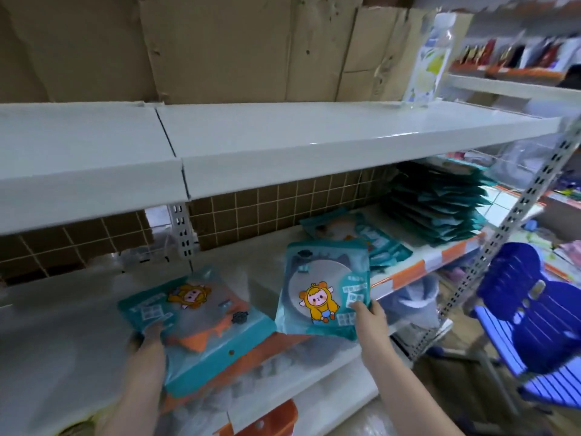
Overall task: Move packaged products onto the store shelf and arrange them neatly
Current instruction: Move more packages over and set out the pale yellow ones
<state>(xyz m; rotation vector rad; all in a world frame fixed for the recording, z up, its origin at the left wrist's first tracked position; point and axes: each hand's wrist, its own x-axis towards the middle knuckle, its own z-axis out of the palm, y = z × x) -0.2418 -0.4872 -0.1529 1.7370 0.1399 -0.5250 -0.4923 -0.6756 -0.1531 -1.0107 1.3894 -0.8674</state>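
At 7 o'clock, left hand [150, 341] gripping a teal packet [201, 322] flat over the lower shelf [75, 309]; at 5 o'clock, right hand [371, 319] pinching a second teal packet [323, 284], tilted upright; at 2 o'clock, stacked teal packets [440, 202] against the shelf's right end

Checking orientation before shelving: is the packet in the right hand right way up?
Roughly upright: on the packet pinched by the right hand, the cartoon figure stands head-up, slightly tilted.
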